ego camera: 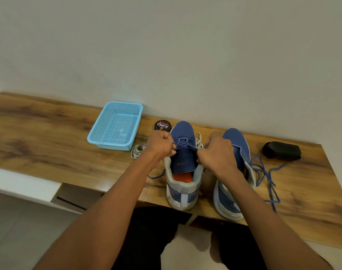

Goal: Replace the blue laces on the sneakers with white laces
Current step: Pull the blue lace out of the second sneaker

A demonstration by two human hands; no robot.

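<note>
A: From the head camera, what do you see?

B: Two blue cloth sneakers with white soles sit on the brown wooden table [49, 121], near the front edge. The left sneaker [182, 172] has a thin blue lace [182, 144] crossing its last holes near the toe. The left hand [160, 144] and the right hand [217, 152] each pinch that lace with curled fingers, one on each side of the shoe.

A: And the other shoe?

B: The right sneaker [234, 172] stands just beside it. A loose blue lace [263, 172] lies on the table at its right, so I think that one is already out.

A: How should the lace come out?

B: I think slowly, one crossing at a time, pulling both sides the same, so the shoe does not tip.

A: Which way does the shoe point?

B: Its toe points at the wall and its heel at the person. Its long side runs front to back.

A: Where are the new laces?

B: A flat white lace in a coil [138, 151] lies left of the shoe, by the light blue plastic basket [115, 126].
</note>
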